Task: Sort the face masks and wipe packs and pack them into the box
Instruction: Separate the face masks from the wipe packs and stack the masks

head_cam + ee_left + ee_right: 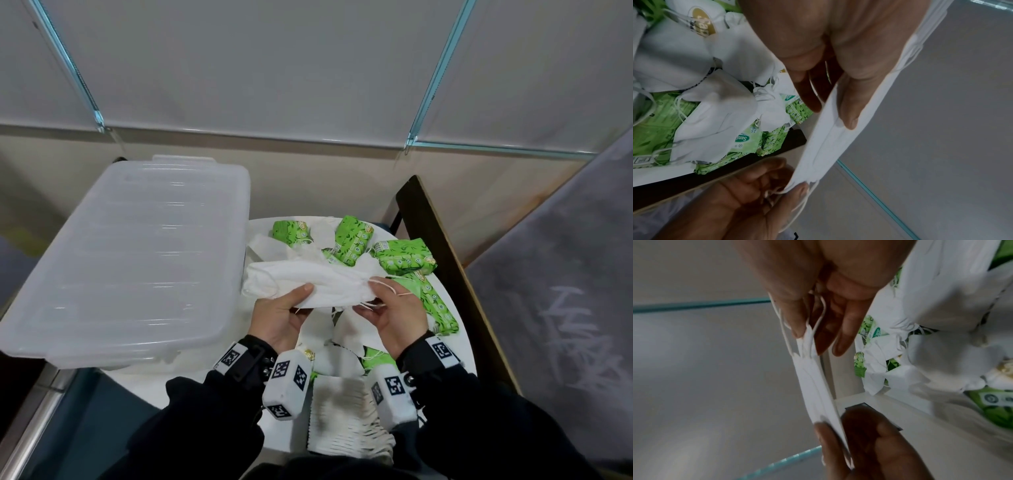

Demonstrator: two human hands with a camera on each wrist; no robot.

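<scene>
Both hands hold a thin stack of white face masks (322,286) above the round white table (457,301). My left hand (291,308) pinches the stack's left part, thumb on top. My right hand (383,301) pinches its right end by the ear loops. The wrist views show the same stack (828,134) (818,391) edge-on between thumbs and fingers. Loose white masks (346,329) and several green wipe packs (400,255) lie mixed on the table. A neat pile of masks (342,418) sits at the near edge. The clear plastic box (130,260) stands at the left with its lid on.
A dark wooden chair back (442,246) stands just right of the table. A grey wall with teal strips (435,75) rises behind. A metal rail (30,435) runs at the lower left.
</scene>
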